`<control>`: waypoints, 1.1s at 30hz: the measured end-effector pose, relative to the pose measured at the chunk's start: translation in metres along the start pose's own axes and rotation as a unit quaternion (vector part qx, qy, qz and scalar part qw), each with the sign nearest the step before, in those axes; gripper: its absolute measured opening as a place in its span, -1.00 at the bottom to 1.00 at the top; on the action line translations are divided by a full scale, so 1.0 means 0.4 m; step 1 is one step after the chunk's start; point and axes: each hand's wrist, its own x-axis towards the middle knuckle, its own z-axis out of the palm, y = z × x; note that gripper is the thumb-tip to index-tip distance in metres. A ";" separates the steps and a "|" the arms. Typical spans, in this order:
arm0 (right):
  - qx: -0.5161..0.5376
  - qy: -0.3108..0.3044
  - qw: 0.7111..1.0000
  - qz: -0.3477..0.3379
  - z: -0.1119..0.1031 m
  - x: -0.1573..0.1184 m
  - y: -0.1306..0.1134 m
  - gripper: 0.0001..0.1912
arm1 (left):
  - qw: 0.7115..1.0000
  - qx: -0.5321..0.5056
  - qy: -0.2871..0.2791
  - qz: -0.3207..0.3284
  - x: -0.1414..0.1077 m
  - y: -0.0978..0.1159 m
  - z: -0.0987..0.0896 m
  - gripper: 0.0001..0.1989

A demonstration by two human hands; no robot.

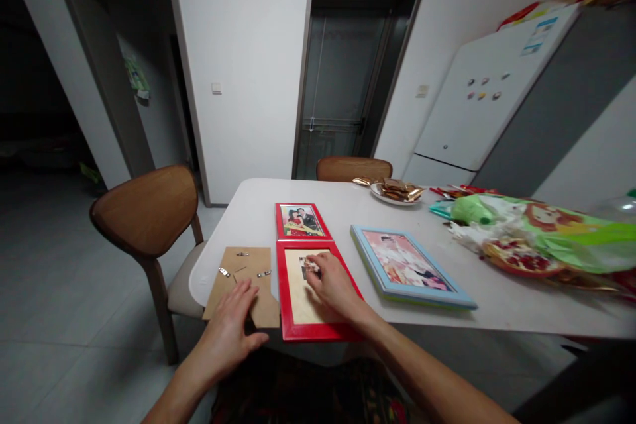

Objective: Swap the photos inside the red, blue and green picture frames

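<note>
My left hand (226,324) rests open, fingers spread, on the lower part of a brown backing board (261,291). Several small metal clips are fixed to that board. To its right lies a red photo frame (288,318) with a cream inner panel and a small dark picture near its upper middle. Over this panel my right hand (332,285) is closed, its fingertips pinched at the small picture around a small pale, crumpled-looking thing (312,265) that I cannot make out well. Touching the frame's far edge is a second red frame (322,233) with a photo of two people.
Blue photo frames (358,245) lie stacked at the right. Farther off are a plate (380,197) of gold-wrapped packets, an opened pomegranate (521,258) and a green plastic bag (571,232). Wooden chairs (149,212) stand left of and behind the white table (248,205).
</note>
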 end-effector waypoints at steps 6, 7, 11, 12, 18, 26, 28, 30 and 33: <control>0.019 -0.082 0.988 -0.130 0.061 -0.035 -0.184 -0.62 | 0.992 0.082 0.047 -0.081 -0.008 -0.130 0.002 -0.44; 0.013 -0.091 0.986 -0.136 0.071 -0.037 -0.202 -0.58 | 0.992 0.080 0.054 -0.078 -0.006 -0.138 0.004 -0.46; 0.041 -0.082 0.990 -0.111 0.079 -0.033 -0.221 -0.51 | 0.992 0.047 0.104 -0.059 0.004 -0.139 0.002 -0.53; 0.063 -0.071 0.990 -0.104 0.071 -0.031 -0.215 -0.50 | 0.990 0.037 0.124 -0.049 0.007 -0.131 -0.001 -0.55; 0.138 -0.013 0.985 -0.099 -0.033 -0.056 -0.108 -0.53 | 0.987 -0.017 0.157 0.019 0.029 0.000 -0.003 -0.55; 0.098 -0.060 0.993 -0.034 -0.124 -0.134 0.075 -0.58 | 0.994 -0.072 0.036 0.068 0.070 0.176 0.054 -0.57; 0.086 -0.059 0.994 -0.036 -0.121 -0.138 0.093 -0.59 | 0.995 -0.069 0.022 0.062 0.076 0.185 0.067 -0.58; 0.079 -0.056 0.994 -0.044 -0.109 -0.137 0.099 -0.60 | 0.996 -0.060 0.016 0.059 0.080 0.187 0.072 -0.60; 0.066 -0.058 0.995 -0.056 -0.090 -0.134 0.096 -0.60 | 0.996 -0.045 0.012 0.071 0.080 0.186 0.069 -0.67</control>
